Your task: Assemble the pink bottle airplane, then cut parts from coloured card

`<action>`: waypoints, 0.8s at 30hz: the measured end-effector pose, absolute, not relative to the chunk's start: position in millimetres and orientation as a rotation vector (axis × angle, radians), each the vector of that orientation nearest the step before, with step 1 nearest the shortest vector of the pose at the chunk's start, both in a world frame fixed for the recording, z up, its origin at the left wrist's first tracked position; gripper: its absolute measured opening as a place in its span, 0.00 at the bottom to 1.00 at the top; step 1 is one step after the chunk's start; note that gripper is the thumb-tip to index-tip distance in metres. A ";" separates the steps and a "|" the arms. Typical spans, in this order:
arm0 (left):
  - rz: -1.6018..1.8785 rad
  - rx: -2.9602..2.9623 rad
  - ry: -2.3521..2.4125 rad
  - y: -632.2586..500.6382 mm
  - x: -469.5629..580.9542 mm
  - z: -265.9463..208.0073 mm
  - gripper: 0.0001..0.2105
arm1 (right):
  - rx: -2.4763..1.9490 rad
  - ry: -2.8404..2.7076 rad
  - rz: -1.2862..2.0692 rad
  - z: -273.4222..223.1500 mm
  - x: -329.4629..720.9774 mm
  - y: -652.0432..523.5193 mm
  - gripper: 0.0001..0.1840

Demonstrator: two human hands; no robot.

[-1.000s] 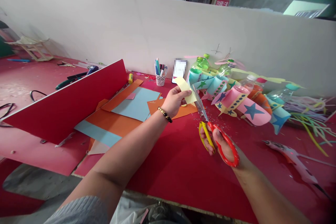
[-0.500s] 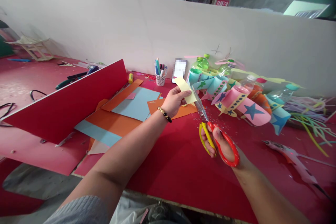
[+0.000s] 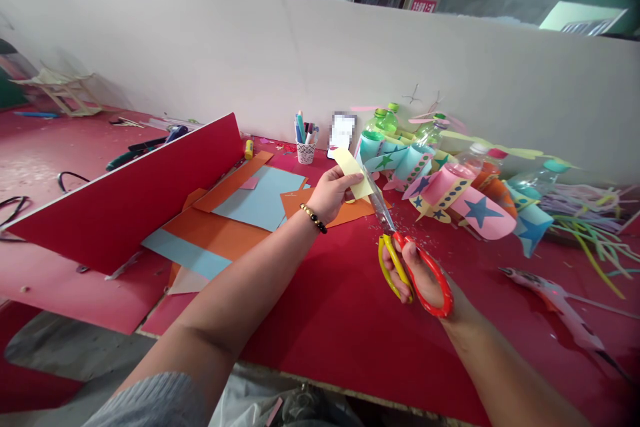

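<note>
Scissors [image 3: 400,240] blades have closed further into yellow paper [image 3: 353,170]

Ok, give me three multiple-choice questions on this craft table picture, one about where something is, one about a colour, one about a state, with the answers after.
1. Where does the pen cup stand?
A. by the white back wall
B. at the near table edge
C. on the glue gun

2. What colour is the paper strip in the left hand?
A. blue
B. pale yellow
C. black

3. What state are the scissors in the right hand in?
A. lying flat on the table
B. held, blades at the strip
C. stored in the cup

Answers:
1 A, the cup sits at the foot of the wall, beside a stack of blue and orange sheets.
2 B, the strip pinched in the fingers is pale yellow.
3 B, fingers fill the handles and the blades meet the strip's edge.
</note>
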State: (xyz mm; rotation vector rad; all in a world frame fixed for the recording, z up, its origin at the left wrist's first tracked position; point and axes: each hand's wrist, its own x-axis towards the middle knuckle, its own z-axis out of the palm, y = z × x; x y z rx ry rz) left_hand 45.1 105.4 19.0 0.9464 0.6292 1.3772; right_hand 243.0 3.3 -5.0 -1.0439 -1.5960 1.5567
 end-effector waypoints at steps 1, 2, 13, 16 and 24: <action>1.377 0.945 0.625 105.6 45.0 18.6 0.15 | -1.042 -1.595 1.558 -5.1 242.8 3.4 0.32; 1.378 0.944 0.621 105.9 44.8 18.3 0.15 | -1.042 -1.592 1.556 -5.2 242.7 3.4 0.32; 1.379 0.914 0.645 104.4 45.0 20.8 0.12 | -1.076 -1.579 1.546 -6.7 243.5 1.6 0.30; 1.372 0.914 0.645 103.7 45.0 21.7 0.12 | -1.090 -1.594 1.540 -7.5 244.4 2.2 0.30; 1.365 0.909 0.631 103.6 44.2 21.4 0.13 | -1.104 -1.600 1.518 -8.4 245.9 5.1 0.29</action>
